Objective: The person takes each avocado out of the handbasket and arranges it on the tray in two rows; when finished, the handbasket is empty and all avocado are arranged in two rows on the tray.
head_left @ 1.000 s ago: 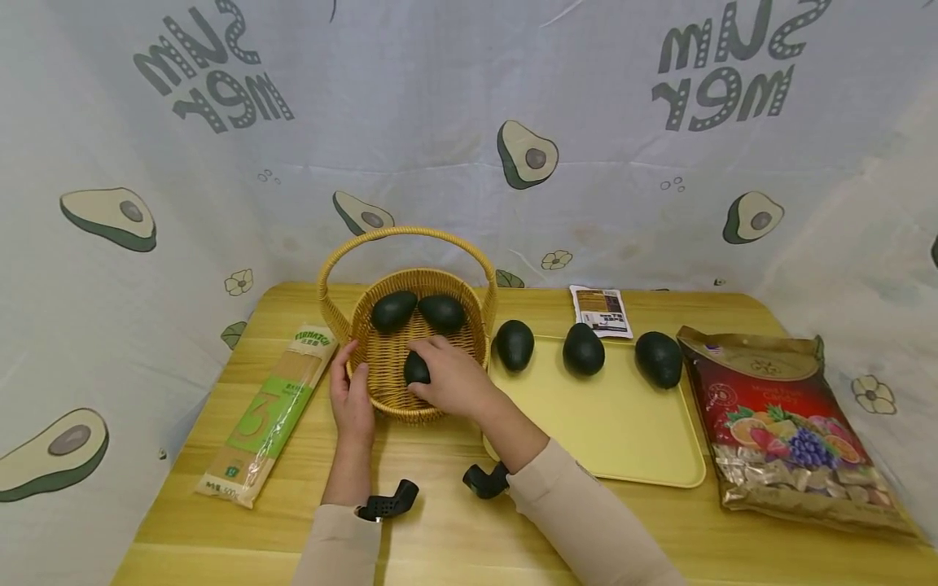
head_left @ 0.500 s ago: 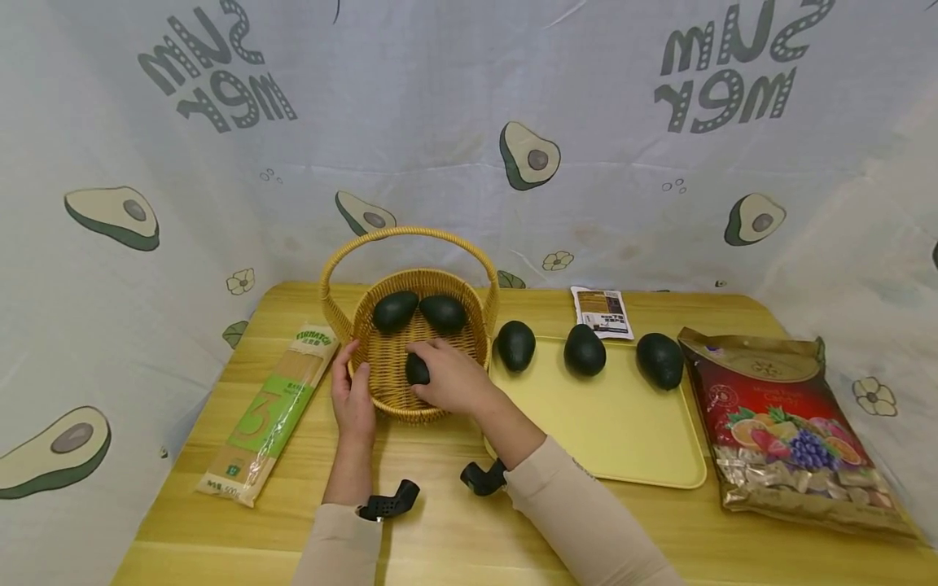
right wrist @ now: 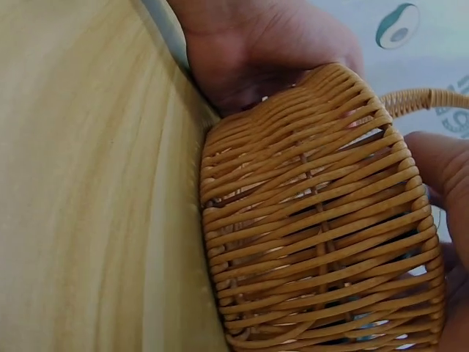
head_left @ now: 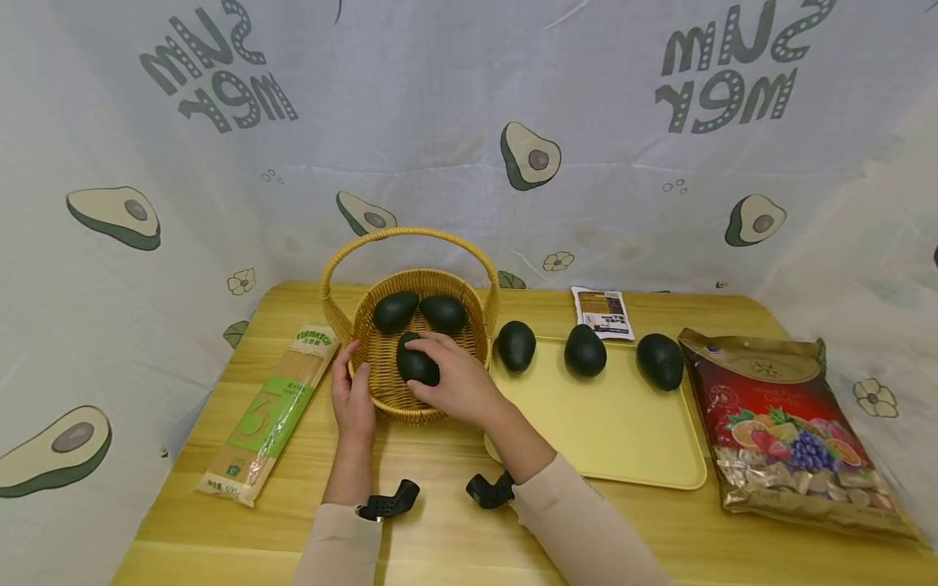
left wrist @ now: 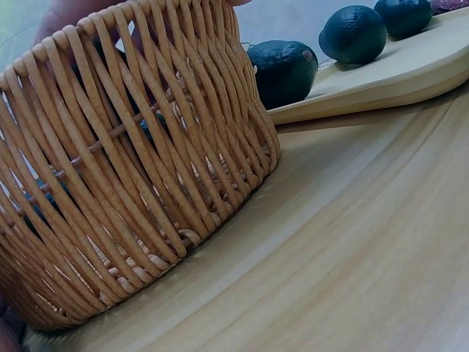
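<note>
The left hand [head_left: 354, 399] cups the near left side of the basket [head_left: 403, 412], fingers curved around it; the right hand [head_left: 460, 381] reaches inside, fingers grasping an avocado [head_left: 416, 361].

Head view: soft, even, moderately bright light is recorded; pale sheen is thrown back by the table [head_left: 432, 537], below the left hand [head_left: 354, 400] and right hand [head_left: 458, 382]. Glints are returned by the pack [head_left: 267, 411], left of the left hand, and the bag [head_left: 791, 439], far right of the right hand. Left wrist view: cooler cast; shadow is laid under the tray [left wrist: 366, 97], right of the left hand. Right wrist view: grain softened; basket [right wrist: 315, 205] weave crisply rendered.
</note>
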The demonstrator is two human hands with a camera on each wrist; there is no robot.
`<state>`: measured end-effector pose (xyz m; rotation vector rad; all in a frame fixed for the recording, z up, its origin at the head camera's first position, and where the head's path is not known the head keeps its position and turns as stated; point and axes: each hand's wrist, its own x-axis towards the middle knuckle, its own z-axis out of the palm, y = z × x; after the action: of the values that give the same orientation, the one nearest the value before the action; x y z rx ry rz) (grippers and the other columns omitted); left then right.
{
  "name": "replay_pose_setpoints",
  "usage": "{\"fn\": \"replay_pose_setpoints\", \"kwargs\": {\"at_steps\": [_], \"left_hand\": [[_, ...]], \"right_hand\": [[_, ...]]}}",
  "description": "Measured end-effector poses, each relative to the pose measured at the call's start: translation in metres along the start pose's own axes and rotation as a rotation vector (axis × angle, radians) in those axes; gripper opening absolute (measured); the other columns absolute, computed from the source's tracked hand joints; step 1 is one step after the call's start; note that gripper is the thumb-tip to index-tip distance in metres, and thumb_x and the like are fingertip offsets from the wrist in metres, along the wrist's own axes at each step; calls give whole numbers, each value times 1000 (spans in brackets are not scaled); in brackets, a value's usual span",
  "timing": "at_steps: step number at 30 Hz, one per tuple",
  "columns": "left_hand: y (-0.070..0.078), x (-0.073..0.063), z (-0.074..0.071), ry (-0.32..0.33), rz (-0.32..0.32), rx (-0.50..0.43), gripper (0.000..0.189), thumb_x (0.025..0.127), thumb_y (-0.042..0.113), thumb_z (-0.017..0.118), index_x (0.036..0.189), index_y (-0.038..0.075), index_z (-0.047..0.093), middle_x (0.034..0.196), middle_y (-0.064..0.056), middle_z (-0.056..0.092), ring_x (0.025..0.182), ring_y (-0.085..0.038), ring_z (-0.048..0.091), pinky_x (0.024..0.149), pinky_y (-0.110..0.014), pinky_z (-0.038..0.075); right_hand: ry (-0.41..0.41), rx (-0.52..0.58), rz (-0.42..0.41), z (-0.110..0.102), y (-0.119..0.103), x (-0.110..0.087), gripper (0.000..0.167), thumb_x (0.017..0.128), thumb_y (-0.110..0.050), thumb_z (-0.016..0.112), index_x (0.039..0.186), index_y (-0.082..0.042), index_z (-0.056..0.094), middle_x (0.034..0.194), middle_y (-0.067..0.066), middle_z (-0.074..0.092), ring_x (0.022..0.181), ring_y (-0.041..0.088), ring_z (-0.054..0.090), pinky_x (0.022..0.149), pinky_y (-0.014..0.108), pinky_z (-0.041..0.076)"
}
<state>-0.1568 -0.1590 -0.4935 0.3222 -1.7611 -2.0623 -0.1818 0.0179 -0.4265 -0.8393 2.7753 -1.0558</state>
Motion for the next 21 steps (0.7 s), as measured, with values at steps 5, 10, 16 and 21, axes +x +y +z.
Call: {"fn": "replay_pose_setpoints", "kwargs": {"at_steps": [5,10,16,21], "left_hand": [[0,0,1,5,11,-4,42,105,8,43,147,4,47,160,-8,37,148,-26,35,100,-13,41],[0,0,1,10,9,-1,43,104,7,43,147,2,46,161,-8,36,148,-26,35,99,-11,40],[1,-1,2,13,0,-6,43,104,7,43,147,3,46,161,-8,36,148,-28,35,98,-11,40],[1,-1,1,17,-12,3,43,105,7,43,147,6,47,162,-7,35,150,-21,32,102,-11,37]], "right_hand": [[93,72,-36,1,3,-3,55,91,-30,78,141,-21,59,157,5,47,137,30,54,106,50,50],[170,130,-69,0,5,-7,55,89,-26,80,140,-20,60,156,5,49,136,29,56,103,47,53],[236,193,-82,-6,1,-19,56,88,-23,80,140,-17,60,155,7,49,136,31,56,101,47,54],[267,226,-65,-14,-3,-31,60,87,-21,81,141,-16,58,155,7,48,136,31,56,100,47,55]]}}
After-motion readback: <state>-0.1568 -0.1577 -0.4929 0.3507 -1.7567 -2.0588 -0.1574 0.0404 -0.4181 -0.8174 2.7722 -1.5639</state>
